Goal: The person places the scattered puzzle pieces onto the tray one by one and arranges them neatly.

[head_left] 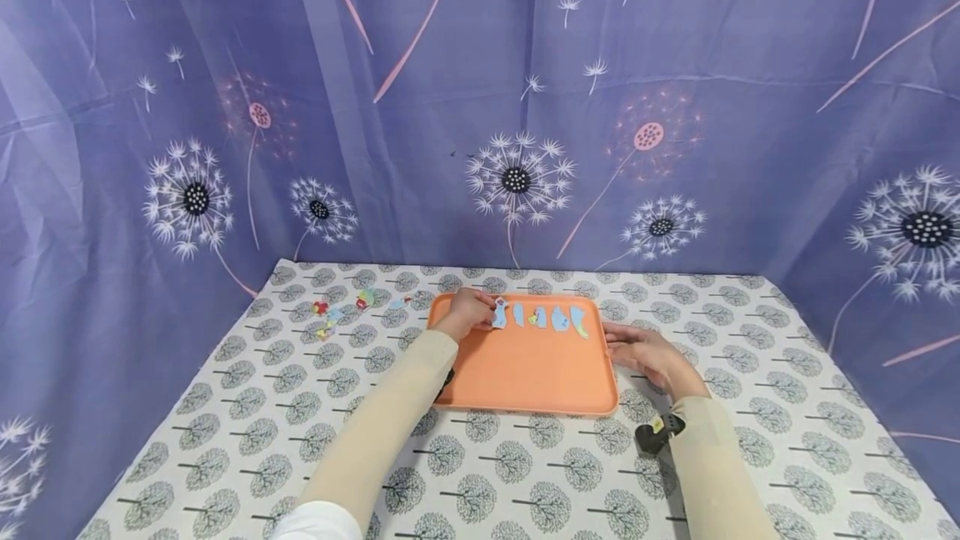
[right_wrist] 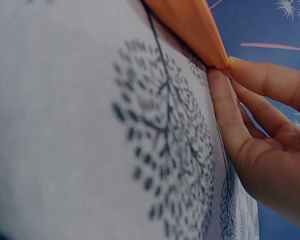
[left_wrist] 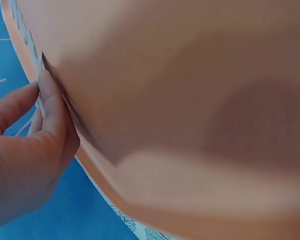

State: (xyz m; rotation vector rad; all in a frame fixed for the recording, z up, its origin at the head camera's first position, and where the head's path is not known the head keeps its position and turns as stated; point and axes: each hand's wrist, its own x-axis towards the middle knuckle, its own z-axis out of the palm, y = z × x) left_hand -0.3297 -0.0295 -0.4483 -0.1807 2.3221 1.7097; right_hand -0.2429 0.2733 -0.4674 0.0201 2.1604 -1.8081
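Observation:
An orange tray (head_left: 536, 369) lies on the table, with a row of thin, irregular light-blue puzzle pieces (head_left: 560, 319) along its far side. My left hand (head_left: 467, 312) is over the tray's far left corner and pinches a light-blue puzzle piece (head_left: 499, 315) at the row's left end. In the left wrist view the left hand (left_wrist: 42, 120) holds that thin piece by its edge between thumb and fingers, close to the tray surface. At the tray's right rim, my right hand (head_left: 647, 355) grips the edge; the right wrist view shows thumb and forefinger meeting at the rim (right_wrist: 217, 52).
Left of the tray, several loose colored pieces (head_left: 330, 315) are scattered on the tree-patterned tablecloth (head_left: 480, 498). One blue and red piece (head_left: 401, 303) lies near the tray's left corner. A purple dandelion-print curtain (head_left: 420, 148) stands behind and at both sides.

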